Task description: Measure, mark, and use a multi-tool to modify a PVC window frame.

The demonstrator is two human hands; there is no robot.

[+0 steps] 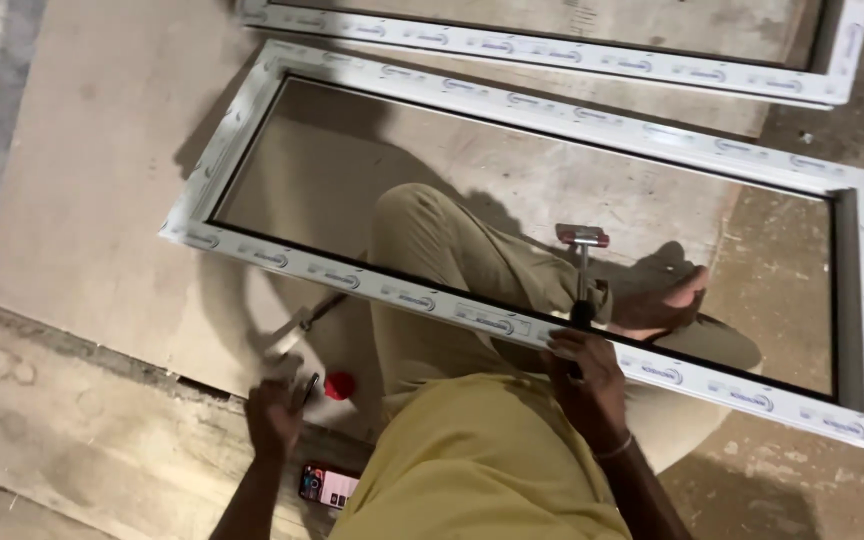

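Note:
I sit on the floor with one leg [442,260] through a white window frame [372,285] that lies flat; my bare foot [662,300] rests inside it. My right hand [587,375] grips the dark handle of a hammer whose red-and-metal head [582,236] stands upright over the frame's near rail. My left hand [274,415] is down on the floor to the left, blurred, its fingers curled by a small dark object [309,388]. Whether it grips that object does not show.
A red cap [339,385] and a white-handled tool [292,335] lie near the left hand. A phone [327,485] sits by my hip. A second white frame [652,65] lies farther off, on a board [102,200] over rough concrete.

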